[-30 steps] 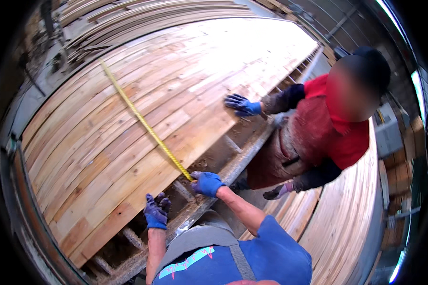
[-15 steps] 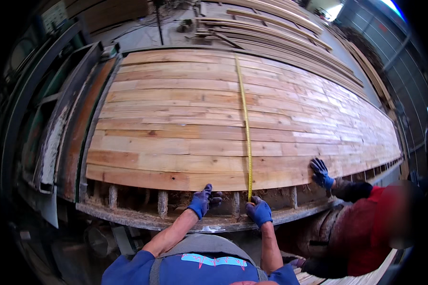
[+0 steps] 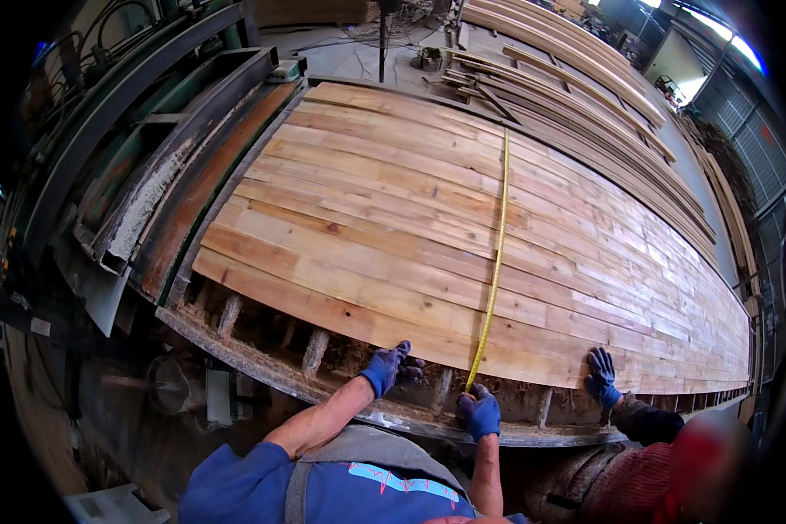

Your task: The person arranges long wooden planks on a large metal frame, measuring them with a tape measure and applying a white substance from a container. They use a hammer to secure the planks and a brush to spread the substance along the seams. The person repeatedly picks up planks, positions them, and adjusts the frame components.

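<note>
A wide panel of pale wooden strips (image 3: 367, 244) lies in front of me, its near edge running past both my hands. A yellow tape measure (image 3: 495, 275) is stretched across it from the far edge to the near one. In my right hand (image 3: 479, 414), gloved in blue, the tape's near end is gripped just off the panel's edge; the case is hidden. My left hand (image 3: 388, 368), also gloved, is at the near edge left of the tape, its fingers apart and touching the wood. A co-worker's gloved hand (image 3: 601, 379) rests on the panel's near edge at the right.
The panel sits on a frame with a dusty front rail (image 3: 236, 371) and short crossbars. Green and rusty machinery (image 3: 162, 188) stands at the left. Long timber lengths (image 3: 585, 113) are stacked beyond the panel. The co-worker in red (image 3: 603, 489) is close on my right.
My view has turned to the left, so the panel looks slanted and sits further right. Both my hands and the co-worker's hand keep their places along the edge; the tape stays stretched.
</note>
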Motion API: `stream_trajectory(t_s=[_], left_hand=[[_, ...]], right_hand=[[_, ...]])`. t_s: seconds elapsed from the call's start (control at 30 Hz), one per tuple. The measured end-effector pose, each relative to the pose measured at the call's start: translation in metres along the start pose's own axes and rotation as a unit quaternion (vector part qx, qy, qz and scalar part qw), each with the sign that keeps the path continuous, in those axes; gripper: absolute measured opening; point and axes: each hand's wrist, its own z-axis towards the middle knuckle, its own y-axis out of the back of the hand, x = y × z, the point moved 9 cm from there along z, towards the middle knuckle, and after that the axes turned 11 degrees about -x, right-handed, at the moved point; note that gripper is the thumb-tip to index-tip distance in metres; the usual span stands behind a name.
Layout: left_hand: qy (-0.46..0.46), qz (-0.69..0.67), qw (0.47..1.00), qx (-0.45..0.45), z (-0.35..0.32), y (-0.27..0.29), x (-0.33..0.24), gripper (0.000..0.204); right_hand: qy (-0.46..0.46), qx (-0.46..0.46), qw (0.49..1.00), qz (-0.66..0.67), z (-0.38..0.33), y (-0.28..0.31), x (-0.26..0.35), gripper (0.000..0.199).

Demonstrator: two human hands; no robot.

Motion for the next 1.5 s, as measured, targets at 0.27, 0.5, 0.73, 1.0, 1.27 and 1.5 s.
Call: stream_trajectory(t_s=[0.27,0.5,0.73,1.0,1.27,1.5], left_hand=[[-0.01,-0.018,0.999,-0.024,0.008,0.011,0.003,0.032],[-0.035,0.0,0.999,-0.028,0.01,0.006,0.002,0.031],[-0.097,0.019,0.995,-0.025,-0.027,-0.002,-0.019,0.039],[-0.069,0.071,0.991,-0.086,-0.014,0.011,-0.012,0.044],[-0.033,0.149,0.987,-0.055,0.014,0.019,-0.007,0.05],[-0.037,0.281,0.958,-0.043,0.02,0.037,-0.02,0.063]], right_hand=[[0.059,0.002,0.997,0.043,-0.001,0.002,0.019,0.023],[0.055,0.077,0.989,0.111,-0.012,0.009,0.038,0.022],[0.031,0.075,0.996,0.049,-0.003,0.001,0.024,0.033],[0.052,0.066,0.996,-0.028,-0.002,0.013,0.031,0.036],[0.071,-0.003,0.997,0.017,0.004,0.058,0.038,0.033],[0.089,0.079,0.96,0.252,-0.008,0.038,0.08,0.027]])
